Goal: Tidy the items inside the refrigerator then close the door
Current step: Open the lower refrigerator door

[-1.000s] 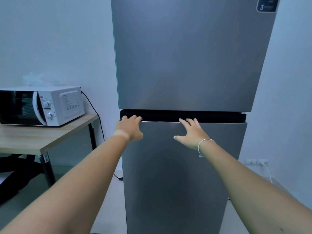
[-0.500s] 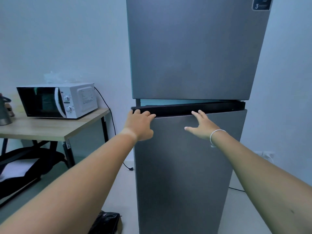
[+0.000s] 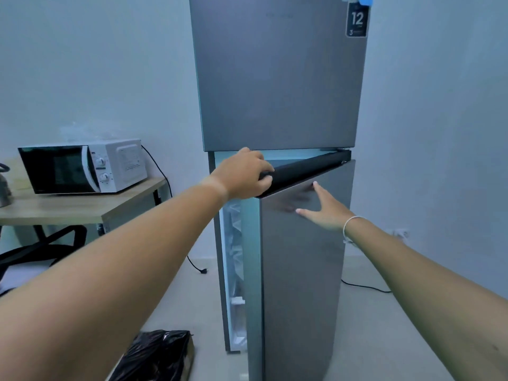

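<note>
left hand point(image 3: 243, 174) fingertips hidden behind lower door point(image 3: 302, 257) top edge, fridge interior point(image 3: 233, 259) only a blurred sliver, upper door point(image 3: 275, 78) cropped at top, black bag point(image 3: 156, 356) cut by bottom edge

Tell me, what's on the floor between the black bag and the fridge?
Nothing. In the head view, bare pale floor separates the black bag from the fridge.

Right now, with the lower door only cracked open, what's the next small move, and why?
Probably keep swinging the lower door wider with the left hand, which grips its black top edge. Only a narrow lit gap shows, so the items inside cannot be seen or reached. The right hand is open at the door front.
</note>
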Demonstrator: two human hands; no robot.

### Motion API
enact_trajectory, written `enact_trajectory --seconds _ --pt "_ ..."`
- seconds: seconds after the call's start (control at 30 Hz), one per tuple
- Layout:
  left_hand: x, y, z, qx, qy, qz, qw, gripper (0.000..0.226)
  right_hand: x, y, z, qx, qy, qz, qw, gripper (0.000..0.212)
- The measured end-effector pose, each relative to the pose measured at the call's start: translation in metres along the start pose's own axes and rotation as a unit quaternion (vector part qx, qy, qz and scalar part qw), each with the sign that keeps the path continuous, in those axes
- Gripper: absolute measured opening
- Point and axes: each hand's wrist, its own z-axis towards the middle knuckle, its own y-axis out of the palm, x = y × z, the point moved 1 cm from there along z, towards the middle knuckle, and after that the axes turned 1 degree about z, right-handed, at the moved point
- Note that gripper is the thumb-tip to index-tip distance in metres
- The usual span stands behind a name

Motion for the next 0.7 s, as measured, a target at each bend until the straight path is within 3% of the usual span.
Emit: enact_trajectory --seconds 0.1,0.37,0.53,0.7 --pt "0.024 -0.004 -0.004 -0.003 -0.020 -0.095 0.995 0.032 0.009 -0.005 -0.027 0.009 0.005 0.005 1.000 0.087" --pt "0.098 -0.007 0.010 0.025 0.022 -0.139 0.990 0.054 0.033 -0.043 -0.096 0.015 0.023 0.031 0.999 0.064" --pt "0.142 -0.006 0.027 0.046 0.057 -0.165 0.983 0.066 0.048 -0.070 -0.124 0.041 0.050 0.146 0.987 0.050" --pt "0.193 0.000 0.049 0.040 0.098 -0.194 0.975 0.067 0.081 -0.100 -0.153 0.116 0.077 0.226 0.964 0.031"
